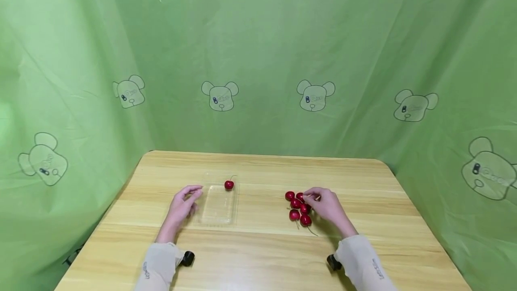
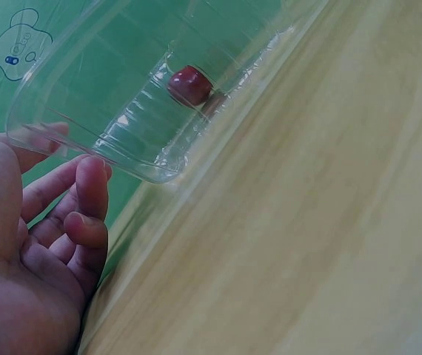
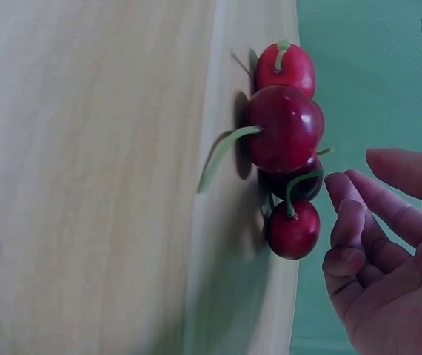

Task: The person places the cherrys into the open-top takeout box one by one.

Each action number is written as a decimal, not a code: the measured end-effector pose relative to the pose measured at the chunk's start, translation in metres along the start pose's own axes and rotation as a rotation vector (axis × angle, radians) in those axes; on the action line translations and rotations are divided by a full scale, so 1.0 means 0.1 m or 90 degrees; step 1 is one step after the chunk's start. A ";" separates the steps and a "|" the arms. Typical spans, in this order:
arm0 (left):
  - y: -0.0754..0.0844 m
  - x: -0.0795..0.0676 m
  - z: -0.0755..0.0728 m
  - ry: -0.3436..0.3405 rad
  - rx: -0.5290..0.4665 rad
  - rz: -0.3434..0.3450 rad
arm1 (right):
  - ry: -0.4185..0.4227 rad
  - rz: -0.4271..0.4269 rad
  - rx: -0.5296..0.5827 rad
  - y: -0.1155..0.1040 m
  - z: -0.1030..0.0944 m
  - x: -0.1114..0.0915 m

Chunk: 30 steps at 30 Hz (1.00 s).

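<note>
Head view shows my two hands over a light wooden table, one on each side. My left hand is by the left edge of a clear tray, with the fingers loosely bent and a bit spread. From the left wrist, my fingertips are right at the tray's rim, but I cannot tell if they touch it. One red cherry sits inside the tray, at the far right part, and its thin stem points up and away from me. My right hand is at the right side of a bunch of red cherries, which lies on the table to the right of the tray, well apart from it. In the right wrist view, my thumb is spread away from my fingers, with a gap between them, and my fingertips are just beside the cherries. I cannot tell if they touch a stem. One big dark cherry has a green stem that sticks out over the wood. I wear light sleeves, and a black block is at each wrist. Behind the table hangs a green cloth with bear faces on it.
</note>
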<state>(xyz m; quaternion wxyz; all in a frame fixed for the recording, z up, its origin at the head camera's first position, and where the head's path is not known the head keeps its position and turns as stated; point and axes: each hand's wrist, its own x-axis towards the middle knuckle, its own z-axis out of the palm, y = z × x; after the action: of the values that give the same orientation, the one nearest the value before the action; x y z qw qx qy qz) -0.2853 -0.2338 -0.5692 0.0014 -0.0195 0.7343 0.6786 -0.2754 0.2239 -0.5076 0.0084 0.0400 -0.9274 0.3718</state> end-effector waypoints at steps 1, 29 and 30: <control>-0.01 0.00 0.00 0.001 0.001 0.002 | -0.002 0.007 0.002 0.00 0.01 0.00; -0.02 0.01 0.01 0.009 0.004 0.000 | 0.019 0.004 -0.013 0.06 0.16 0.09; -0.02 0.02 0.01 0.009 0.003 -0.001 | 0.024 0.004 -0.012 0.06 0.16 0.10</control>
<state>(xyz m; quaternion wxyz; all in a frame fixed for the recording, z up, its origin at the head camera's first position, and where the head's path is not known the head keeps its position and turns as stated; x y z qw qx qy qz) -0.2868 -0.2334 -0.5717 -0.0031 -0.0245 0.7360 0.6765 -0.2855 0.2162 -0.5233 0.0249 0.0302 -0.9308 0.3635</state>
